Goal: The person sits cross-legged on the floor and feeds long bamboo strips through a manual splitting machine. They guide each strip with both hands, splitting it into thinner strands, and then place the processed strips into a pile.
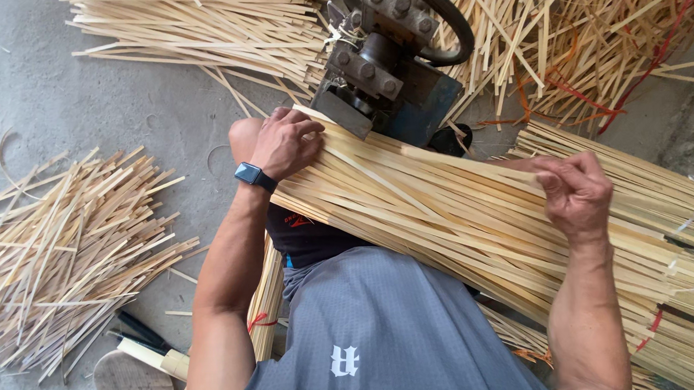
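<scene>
- rough grey concrete floor (80,90), dusty, even daylight
- loose heap of bamboo offcuts (64,241) lying left
- round wooden stool (127,382) bottom left

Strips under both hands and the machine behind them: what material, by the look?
Strips: pale yellow, thin, flat, fibrous, unfinished; probably split bamboo, possibly wood. Left hand and right hand press on them. Machine: dark metal with bolted blocks, blue painted base; likely cast iron or steel.

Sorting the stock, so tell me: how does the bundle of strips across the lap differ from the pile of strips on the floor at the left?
The bundle lies aligned, long and held by both hands; the pile is shorter, scattered and untouched. Both are pale split strips.
</scene>
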